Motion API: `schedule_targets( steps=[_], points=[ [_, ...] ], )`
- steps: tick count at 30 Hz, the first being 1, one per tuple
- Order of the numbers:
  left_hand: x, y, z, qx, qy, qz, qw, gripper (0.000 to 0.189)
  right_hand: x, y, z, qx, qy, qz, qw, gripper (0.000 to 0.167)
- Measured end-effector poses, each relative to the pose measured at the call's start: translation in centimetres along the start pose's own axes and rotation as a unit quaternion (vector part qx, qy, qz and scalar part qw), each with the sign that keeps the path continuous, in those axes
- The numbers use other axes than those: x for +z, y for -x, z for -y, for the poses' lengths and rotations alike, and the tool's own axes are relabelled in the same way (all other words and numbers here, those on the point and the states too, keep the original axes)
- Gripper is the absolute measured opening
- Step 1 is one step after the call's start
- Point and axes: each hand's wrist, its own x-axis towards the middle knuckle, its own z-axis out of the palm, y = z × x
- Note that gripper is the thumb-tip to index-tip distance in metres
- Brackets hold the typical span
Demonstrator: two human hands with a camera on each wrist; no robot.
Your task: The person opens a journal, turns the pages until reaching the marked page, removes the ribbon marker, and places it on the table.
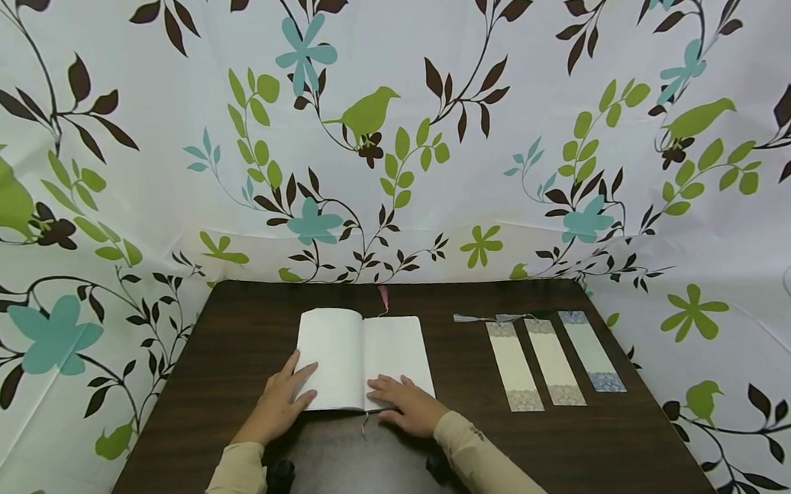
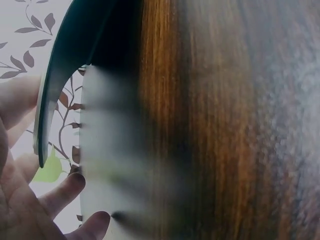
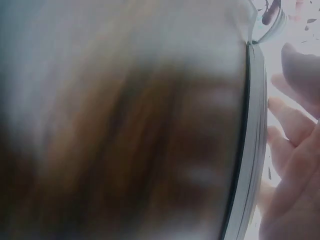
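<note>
An open notebook [image 1: 333, 343] with blank white pages lies on the dark wooden table. At the left page's lower outer edge, my left hand [image 1: 278, 403] rests with its fingers spread. My right hand [image 1: 406, 405] lies on the lower part of the right page, fingers extended. The left wrist view shows the dark edge of the cover [image 2: 52, 95] beside the fingers. From the right wrist, the page block [image 3: 252, 140] appears edge-on, next to my fingers. A pink tassel [image 1: 384, 300] sticks out above the notebook, and a thin cord [image 1: 363, 427] hangs below it.
To the right lie two cream bookmarks, the left one [image 1: 514, 365] and the middle one [image 1: 555, 362], and a pale blue bookmark [image 1: 592, 352]. Grey tassels [image 1: 471, 317] extend from their tops. A patterned cloth [image 1: 387, 125] hangs around the table [image 1: 217, 351].
</note>
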Motion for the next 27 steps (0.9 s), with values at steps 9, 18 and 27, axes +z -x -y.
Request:
schedule_targets(
  steps=[9, 18, 27],
  points=[
    [-0.1, -0.3, 0.1, 0.001, -0.005, -0.002, 1.0, 0.053, -0.8, 1.7, -2.5, 0.053, 0.024, -0.01, 0.9983, 0.049],
    [-0.3, 0.2, 0.5, -0.005, 0.008, -0.007, 0.9999, 0.055, -1.5, 2.3, -4.5, 0.117, -0.022, -0.005, 0.9929, 0.059],
    [-0.1, 0.1, 0.4, -0.001, 0.005, -0.006, 1.0, 0.054, -2.0, 2.8, -6.0, 0.145, -0.049, -0.003, 0.9882, 0.076]
  ],
)
